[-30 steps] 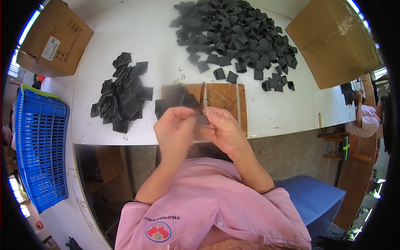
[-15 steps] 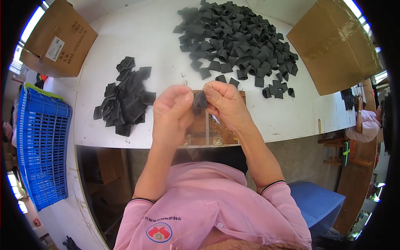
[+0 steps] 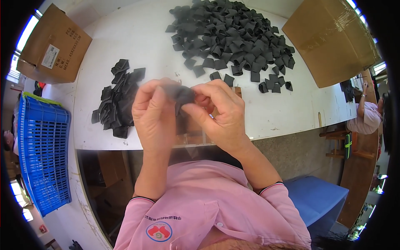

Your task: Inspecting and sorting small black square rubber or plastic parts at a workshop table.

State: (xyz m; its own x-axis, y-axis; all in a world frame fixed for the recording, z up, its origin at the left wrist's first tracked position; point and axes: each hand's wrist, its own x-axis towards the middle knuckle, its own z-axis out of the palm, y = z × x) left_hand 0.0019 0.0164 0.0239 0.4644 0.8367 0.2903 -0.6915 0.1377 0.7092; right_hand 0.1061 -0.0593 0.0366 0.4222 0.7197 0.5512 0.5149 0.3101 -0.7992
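Between my hands is a dark grey fabric piece (image 3: 180, 92), bent over and slightly blurred. My left hand (image 3: 151, 114) pinches its left end with thumb and fingers. On the other end, my right hand (image 3: 220, 111) closes with the thumb below and the fingers curled above. Left of my hands lies a heap of flat dark fabric pieces (image 3: 120, 100). Beyond them spreads a large pile of similar pieces formed into short tubes (image 3: 237, 41), with several loose ones at its near edge. Under my hands, a brown taped surface (image 3: 192, 138) shows at the table edge.
A cardboard box (image 3: 54, 46) stands at the far left of the white table (image 3: 287, 116), another carton (image 3: 331, 41) at the far right. A blue plastic basket (image 3: 45, 150) is on the left. A blue stool (image 3: 314, 200) stands lower right; a co-worker (image 3: 366, 114) sits farther right.
My hands have moved slightly left and farther apart. The fabric piece, small and upright between my fingertips before, now stretches sideways between them. My view has shifted a little.
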